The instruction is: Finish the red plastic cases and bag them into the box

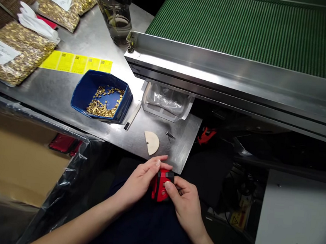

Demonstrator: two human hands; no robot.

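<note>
Red-and-black gadget [162, 188], lower centre of frame: looks light, stiff, slightly slick; best held by sides. Right hand [186, 202] has it in pinching grip, thumb on face; left hand [141, 176] lies over top, grip can't be told. Just above, table [186, 134] edge could obstruct; half-round piece [152, 143] there, blue bin [82, 92] left of centre.

A boxy device [160, 193] — red, black-edged — sits between left hand [141, 177] and right hand [187, 203].

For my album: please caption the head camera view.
Left hand and right hand on a red device, near a blue bin of gold pieces on a metal table.
</note>
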